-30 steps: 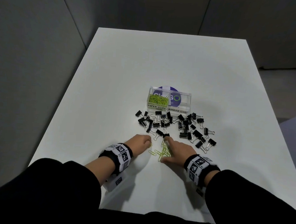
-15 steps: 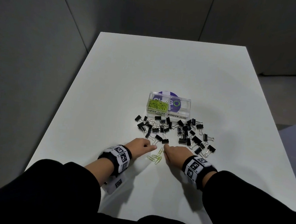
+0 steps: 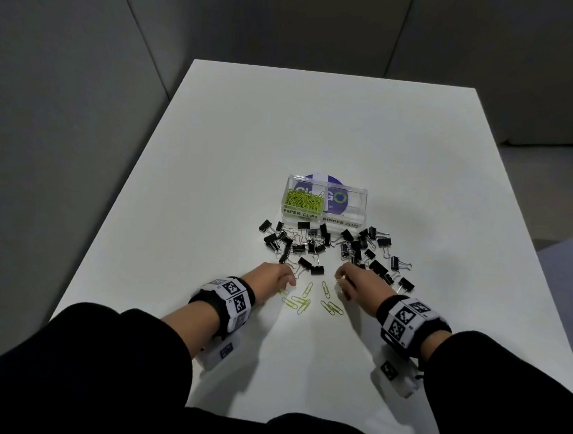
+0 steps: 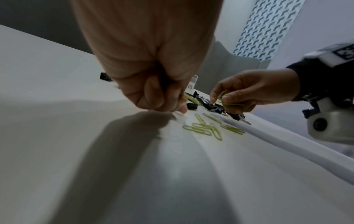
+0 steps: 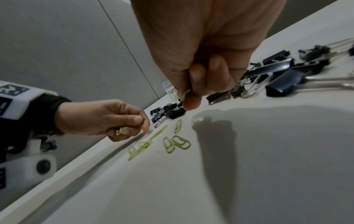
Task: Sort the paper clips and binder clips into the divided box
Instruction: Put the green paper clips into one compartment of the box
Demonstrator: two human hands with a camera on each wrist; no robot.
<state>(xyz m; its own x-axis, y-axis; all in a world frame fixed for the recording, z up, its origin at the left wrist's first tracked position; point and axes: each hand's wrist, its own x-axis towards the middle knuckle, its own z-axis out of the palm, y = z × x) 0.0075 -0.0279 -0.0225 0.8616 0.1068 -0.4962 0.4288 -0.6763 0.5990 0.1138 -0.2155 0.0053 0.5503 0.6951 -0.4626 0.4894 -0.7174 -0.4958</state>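
Observation:
A clear divided box (image 3: 324, 216) stands mid-table; its left half, labelled PAPER CLIPS, holds green paper clips (image 3: 304, 199), and the right half, labelled BINDER CLIPS, holds none. Black binder clips (image 3: 313, 244) lie scattered just in front of it. Several loose green paper clips (image 3: 309, 301) lie on the table between my hands. My left hand (image 3: 274, 277) has curled fingers that pinch green paper clips (image 5: 119, 131), its fingertips touching the table. My right hand (image 3: 351, 282) pinches green paper clips (image 4: 225, 98) just above the table, close to the binder clips.
The white table (image 3: 284, 132) is bare beyond the box. Its left edge (image 3: 123, 205) borders grey partition walls. A purple round sticker (image 3: 321, 178) shows behind the box. Both wrists wear marker bands with cameras.
My hands have drawn apart, the right one moving right and up off the pile. The paper clips between them are now spread out and exposed.

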